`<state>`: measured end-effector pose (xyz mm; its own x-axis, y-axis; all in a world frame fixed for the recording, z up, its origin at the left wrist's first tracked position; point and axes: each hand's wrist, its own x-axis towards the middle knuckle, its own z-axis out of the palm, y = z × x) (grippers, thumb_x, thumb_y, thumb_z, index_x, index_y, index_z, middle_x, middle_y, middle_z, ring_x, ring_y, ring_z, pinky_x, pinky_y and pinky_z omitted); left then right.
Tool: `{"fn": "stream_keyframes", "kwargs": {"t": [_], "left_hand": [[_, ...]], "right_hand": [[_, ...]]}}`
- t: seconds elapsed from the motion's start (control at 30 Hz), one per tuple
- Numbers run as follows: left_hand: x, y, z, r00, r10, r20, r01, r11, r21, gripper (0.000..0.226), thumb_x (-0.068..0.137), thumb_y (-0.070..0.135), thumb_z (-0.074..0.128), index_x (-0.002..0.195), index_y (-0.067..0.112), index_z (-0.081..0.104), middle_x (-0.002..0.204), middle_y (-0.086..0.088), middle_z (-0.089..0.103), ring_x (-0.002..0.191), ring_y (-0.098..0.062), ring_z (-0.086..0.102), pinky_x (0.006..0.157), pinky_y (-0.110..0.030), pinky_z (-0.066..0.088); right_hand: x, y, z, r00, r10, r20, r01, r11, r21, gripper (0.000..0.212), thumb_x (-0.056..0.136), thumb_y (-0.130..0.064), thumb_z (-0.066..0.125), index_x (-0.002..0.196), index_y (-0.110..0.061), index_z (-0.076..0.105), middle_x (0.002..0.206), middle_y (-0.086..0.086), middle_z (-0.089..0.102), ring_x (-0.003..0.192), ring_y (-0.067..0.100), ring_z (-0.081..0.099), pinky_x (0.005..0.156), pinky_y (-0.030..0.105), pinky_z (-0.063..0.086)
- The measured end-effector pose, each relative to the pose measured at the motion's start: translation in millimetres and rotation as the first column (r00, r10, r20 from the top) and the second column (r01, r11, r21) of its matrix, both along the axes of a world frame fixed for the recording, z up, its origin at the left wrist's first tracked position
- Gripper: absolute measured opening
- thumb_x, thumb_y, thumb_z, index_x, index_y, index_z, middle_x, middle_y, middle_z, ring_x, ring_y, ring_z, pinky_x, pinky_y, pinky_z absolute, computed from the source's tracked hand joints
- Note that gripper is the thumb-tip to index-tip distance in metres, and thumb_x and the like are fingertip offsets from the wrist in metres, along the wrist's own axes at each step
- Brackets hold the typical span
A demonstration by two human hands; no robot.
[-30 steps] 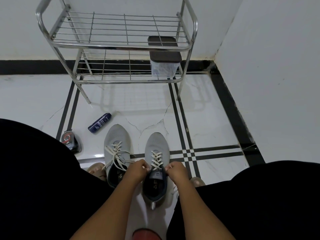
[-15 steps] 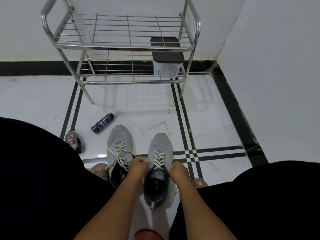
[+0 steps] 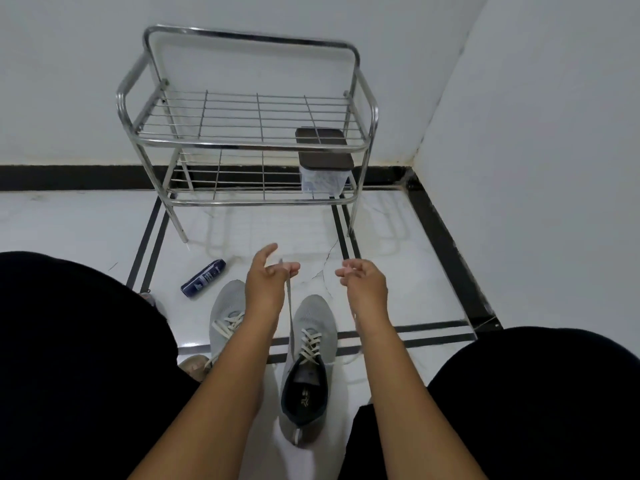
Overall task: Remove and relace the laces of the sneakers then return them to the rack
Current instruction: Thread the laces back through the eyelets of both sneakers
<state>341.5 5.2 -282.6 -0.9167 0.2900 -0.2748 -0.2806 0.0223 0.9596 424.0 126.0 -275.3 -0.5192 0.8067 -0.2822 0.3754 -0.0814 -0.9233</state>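
Down on the white tiled floor (image 3: 398, 244), betw. the person's knees, sit two grey sneakers, toes pointing far. Right sneaker (image 3: 310, 344) is laced w/ cream criss-cross; a logo on its dark insole shows but can't be read. Left sneaker (image 3: 225, 317) lies partly under the left forearm, laces loose. Both hands are raised above the shoes, apart from each other. Left hand (image 3: 265, 282) pinches a lace end (image 3: 288, 299) betw. thumb & fingertips; the lace runs taut down to the right sneaker's top eyelets. Right hand (image 3: 363, 280) has fingers curled together; a thin lace strand hangs below the wrist, but whether it's gripped can't be told. Far side, against the wall, stands a steel 2-tier rack (image 3: 249, 143), w/ a dark-lidded container (image 3: 323, 168) on its lower shelf, right end. Left of the shoes lies a navy tube (image 3: 203, 279); white label text too blurred to read.
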Motion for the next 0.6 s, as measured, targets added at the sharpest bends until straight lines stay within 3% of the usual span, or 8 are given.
{"fn": "stream_keyframes", "kwargs": {"t": [0.1, 0.2, 0.33, 0.37, 0.43, 0.5, 0.6], "left_hand": [[-5, 10, 34, 0.998, -0.058, -0.027, 0.058, 0.998, 0.012, 0.044, 0.093, 0.008, 0.055, 0.132, 0.02, 0.041, 0.09, 0.0, 0.074, 0.092, -0.008, 0.068, 0.095, -0.027, 0.047], [-14, 18, 63, 0.992, -0.118, -0.036, 0.115, 0.99, -0.077, 0.035, 0.089, 0.008, 0.061, 0.123, 0.009, 0.053, 0.098, -0.007, 0.073, 0.091, -0.013, 0.07, 0.097, -0.033, 0.049], [-22, 21, 93, 0.955, -0.296, -0.031, 0.29, 0.947, -0.137, 0.015, 0.09, 0.007, 0.063, 0.103, 0.001, 0.068, 0.096, -0.013, 0.073, 0.079, -0.015, 0.069, 0.072, -0.017, 0.055], [-25, 21, 101, 0.937, -0.345, -0.06, 0.329, 0.926, -0.185, 0.012, 0.089, 0.008, 0.065, 0.099, 0.002, 0.07, 0.093, -0.012, 0.073, 0.079, -0.017, 0.07, 0.074, -0.019, 0.056], [-30, 19, 109, 0.877, -0.458, -0.145, 0.394, 0.858, -0.329, 0.005, 0.086, 0.011, 0.069, 0.088, 0.009, 0.073, 0.087, -0.008, 0.074, 0.081, -0.016, 0.07, 0.089, -0.031, 0.054], [-32, 15, 114, 0.815, -0.544, -0.199, 0.426, 0.796, -0.43, 0.003, 0.085, 0.016, 0.07, 0.086, 0.015, 0.073, 0.084, -0.004, 0.073, 0.079, -0.013, 0.067, 0.089, -0.033, 0.051], [-32, 10, 109, 0.816, -0.524, -0.242, 0.409, 0.821, -0.4, 0.004, 0.086, 0.018, 0.07, 0.087, 0.016, 0.073, 0.078, -0.003, 0.071, 0.082, -0.019, 0.068, 0.086, -0.038, 0.054]], "right_hand": [[-8, 10, 40, 0.998, 0.053, -0.029, -0.051, 0.996, 0.076, 0.02, 0.087, -0.008, 0.053, 0.091, -0.022, 0.065, 0.089, -0.006, 0.074, 0.091, 0.012, 0.067, 0.085, 0.03, 0.053], [-11, 21, 75, 0.976, 0.209, 0.063, -0.218, 0.952, 0.217, 0.012, 0.089, -0.011, 0.06, 0.091, -0.018, 0.069, 0.091, 0.0, 0.074, 0.087, 0.015, 0.068, 0.078, 0.028, 0.054], [-10, 33, 109, 0.902, 0.379, 0.206, -0.427, 0.852, 0.304, 0.005, 0.087, -0.014, 0.068, 0.088, -0.017, 0.071, 0.085, 0.002, 0.072, 0.078, 0.011, 0.068, 0.083, 0.033, 0.057], [-12, 36, 115, 0.882, 0.398, 0.251, -0.464, 0.828, 0.317, 0.004, 0.086, -0.014, 0.069, 0.087, -0.017, 0.071, 0.083, 0.002, 0.072, 0.077, 0.01, 0.068, 0.083, 0.033, 0.057], [-11, 38, 121, 0.863, 0.412, 0.291, -0.492, 0.816, 0.303, 0.004, 0.085, -0.014, 0.071, 0.084, -0.018, 0.072, 0.082, 0.003, 0.073, 0.077, 0.012, 0.07, 0.083, 0.033, 0.058], [-11, 37, 122, 0.871, 0.408, 0.272, -0.476, 0.837, 0.27, 0.003, 0.084, -0.012, 0.072, 0.083, -0.015, 0.071, 0.083, 0.006, 0.074, 0.079, 0.015, 0.071, 0.084, 0.036, 0.058], [-14, 30, 122, 0.883, 0.407, 0.236, -0.461, 0.846, 0.267, 0.005, 0.083, -0.012, 0.073, 0.085, -0.014, 0.069, 0.083, 0.007, 0.074, 0.08, 0.017, 0.072, 0.083, 0.04, 0.059]]}}
